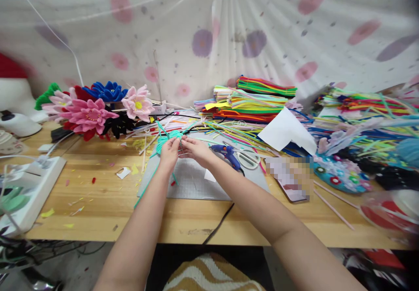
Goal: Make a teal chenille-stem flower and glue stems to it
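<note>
Ideally, with hands [194, 147] close together at the teal bundle [161, 142] — exact grip unclear — we'd keep strands [175, 178] off the glue gun [228, 153] on our right.

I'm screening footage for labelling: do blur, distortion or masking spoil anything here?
All in the head view: left hand and right hand are readable, fingertip detail soft; pixelation masks most of the phone-like object; the container at the right edge is blurred; the spotted curtain looks stretched toward its outer edges.
</note>
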Demonstrator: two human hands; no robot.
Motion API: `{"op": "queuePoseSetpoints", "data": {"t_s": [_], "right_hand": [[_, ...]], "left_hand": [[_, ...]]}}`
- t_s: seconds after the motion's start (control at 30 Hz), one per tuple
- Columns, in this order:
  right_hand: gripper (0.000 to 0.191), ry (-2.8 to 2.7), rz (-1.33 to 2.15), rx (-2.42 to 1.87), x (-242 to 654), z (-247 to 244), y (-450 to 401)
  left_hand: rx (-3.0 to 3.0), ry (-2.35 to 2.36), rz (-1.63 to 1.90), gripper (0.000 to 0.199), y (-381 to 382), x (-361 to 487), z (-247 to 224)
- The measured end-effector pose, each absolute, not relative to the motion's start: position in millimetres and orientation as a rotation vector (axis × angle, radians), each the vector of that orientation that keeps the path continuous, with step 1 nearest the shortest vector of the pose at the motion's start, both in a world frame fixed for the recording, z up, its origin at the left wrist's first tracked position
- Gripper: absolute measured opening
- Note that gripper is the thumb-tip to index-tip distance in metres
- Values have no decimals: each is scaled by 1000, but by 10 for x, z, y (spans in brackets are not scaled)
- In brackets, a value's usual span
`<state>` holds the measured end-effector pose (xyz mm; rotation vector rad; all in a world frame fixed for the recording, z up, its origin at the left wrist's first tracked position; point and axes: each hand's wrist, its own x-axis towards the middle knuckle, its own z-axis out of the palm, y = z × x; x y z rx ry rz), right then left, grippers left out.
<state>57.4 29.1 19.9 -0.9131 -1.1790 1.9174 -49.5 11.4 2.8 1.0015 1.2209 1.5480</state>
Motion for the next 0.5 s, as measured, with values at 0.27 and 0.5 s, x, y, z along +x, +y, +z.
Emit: {"op": "queuePoseSetpoints", "data": {"t_s": [0.27,0.5], "right_hand": [[22,-1229,1820,-878,602,204,309],[20,-1333,1685,-911,558,230,285]], "left_hand": [[1186,1187,1472,23,67,-579,120],[1171,1211,1472,20,65,-584,140]]}}
